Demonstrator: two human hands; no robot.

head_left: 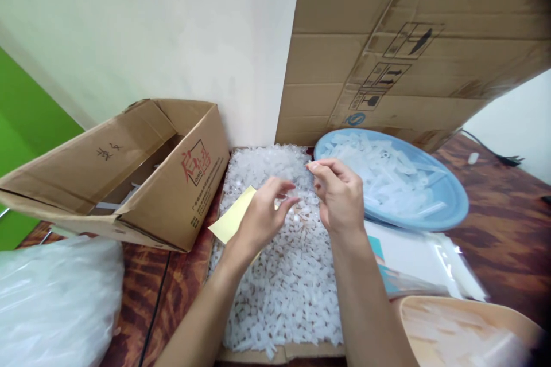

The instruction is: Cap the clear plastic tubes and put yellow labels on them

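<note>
My left hand hovers over a layer of small translucent white plastic pieces, its thumb and fingers curved and apart with nothing visible between them. To its right, my right hand is raised, thumb and fingertips pressed together. Whatever sits in that pinch is too small to make out. Rounder, clearer pieces cover the far end of the layer. A sheet of yellow paper lies on the pieces, partly behind my left hand and wrist. Beneath everything is a cardboard sheet, showing at the near edge.
An open cardboard box stands at left, behind a filled plastic bag. On the right are a blue basin of translucent plastic parts, flat plastic packets and a peach-coloured tub. A large carton rises behind.
</note>
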